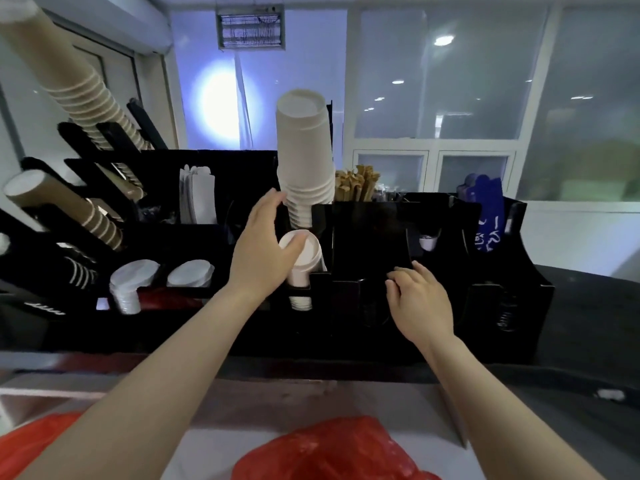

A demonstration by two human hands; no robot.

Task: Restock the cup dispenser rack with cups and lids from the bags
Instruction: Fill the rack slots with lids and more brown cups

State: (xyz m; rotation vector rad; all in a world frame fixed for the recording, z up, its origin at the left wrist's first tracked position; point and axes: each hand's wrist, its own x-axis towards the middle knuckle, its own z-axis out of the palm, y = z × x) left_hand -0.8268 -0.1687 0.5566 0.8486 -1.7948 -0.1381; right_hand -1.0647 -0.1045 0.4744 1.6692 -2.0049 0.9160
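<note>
White cups (304, 150) in the black rack (367, 237)
1 tall stack stands upright at 12 o'clock; a shorter stack (304, 261) tilts in the slot just below; red bags (332, 452) lie at 6 o'clock.

Your left hand (263, 247) grips a white cup stack (301, 261) in the black rack (367, 237). Your right hand (420, 299) rests on the rack's front, fingers (398, 282) curled.

Frosted glass partition windows (440, 74) reflect ceiling lights beside a wall-mounted insect trap (250, 27).
</note>
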